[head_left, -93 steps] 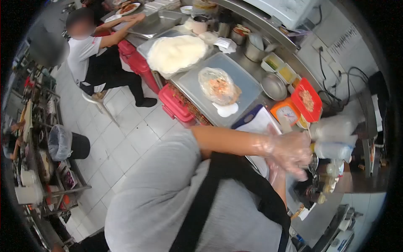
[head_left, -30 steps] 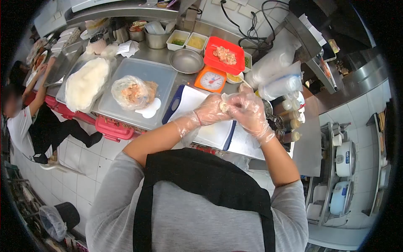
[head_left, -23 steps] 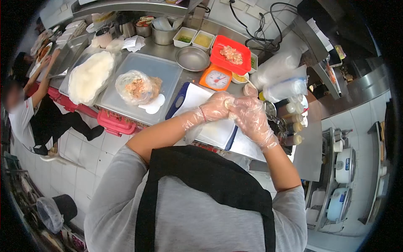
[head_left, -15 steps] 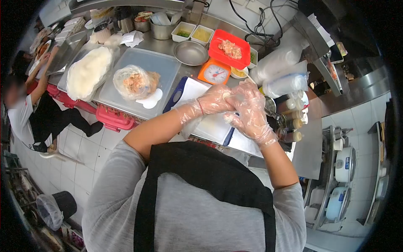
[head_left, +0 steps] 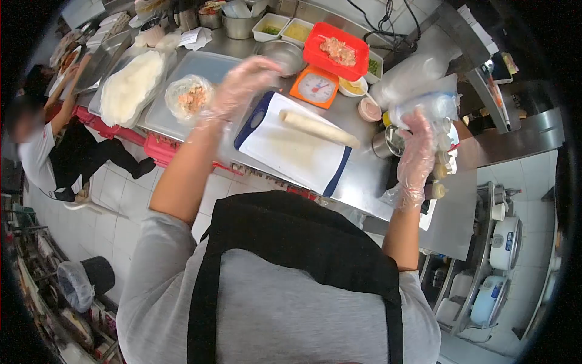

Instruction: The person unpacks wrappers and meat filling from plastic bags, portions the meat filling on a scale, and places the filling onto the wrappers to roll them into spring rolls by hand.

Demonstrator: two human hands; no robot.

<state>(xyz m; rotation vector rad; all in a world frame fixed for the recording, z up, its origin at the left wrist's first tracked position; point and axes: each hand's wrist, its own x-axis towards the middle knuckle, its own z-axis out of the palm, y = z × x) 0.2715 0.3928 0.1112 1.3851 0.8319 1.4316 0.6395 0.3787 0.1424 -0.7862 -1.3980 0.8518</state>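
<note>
A pale, floury dough roll (head_left: 319,128) lies slantwise across the white cutting board (head_left: 285,155) with blue ends. My left hand (head_left: 247,88), in a clear plastic glove and blurred by motion, is raised to the left of the board. Its fingers stretch toward the metal plate (head_left: 285,56), and nothing shows in them. On the other side my right hand (head_left: 418,151), gloved too, is held up with fingers extended, by the squeeze bottles (head_left: 445,159) and a metal pot (head_left: 387,144). Both hands are apart from the roll.
An orange scale (head_left: 315,87) stands behind the board, near a red tray (head_left: 327,57) of chopped filling. Left are a bag of filling (head_left: 189,100) on a plastic lid and a wrapped white slab (head_left: 133,88). A co-worker (head_left: 36,139) sits at far left.
My hands were together above the board and have parted, left hand to the left, right hand to the right. The dough roll now shows on the board.
</note>
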